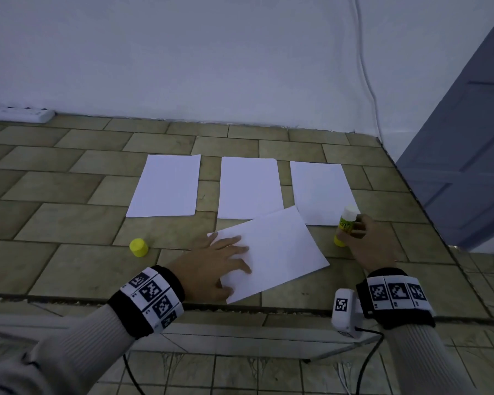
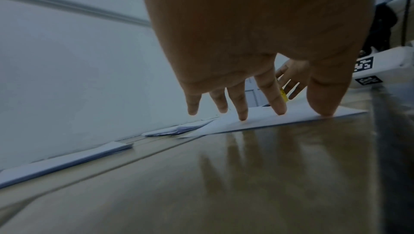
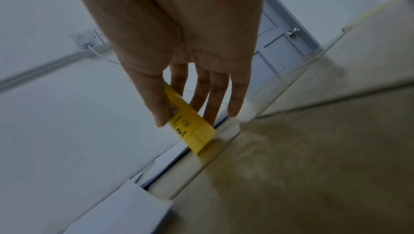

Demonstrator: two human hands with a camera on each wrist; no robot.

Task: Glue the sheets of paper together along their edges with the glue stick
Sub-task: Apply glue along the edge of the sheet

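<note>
Your left hand (image 1: 216, 259) lies flat, fingers straight and spread, pressing the skewed front sheet (image 1: 277, 252) on the tiled floor (image 1: 69, 223). At three o'clock of it, your right hand (image 1: 367, 240) pinches the uncapped glue stick (image 1: 345, 223), standing upright. Its yellow cap (image 1: 138, 247) sits at nine o'clock. Three more sheets (image 1: 250, 188) lie at twelve.

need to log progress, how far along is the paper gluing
Done: the yellow cap is off and lies on the floor. In hand: the right hand holds the glue stick upright; the left hand presses flat on the tilted near sheet. Left: all gluing. The three far sheets lie apart, unjoined.
</note>
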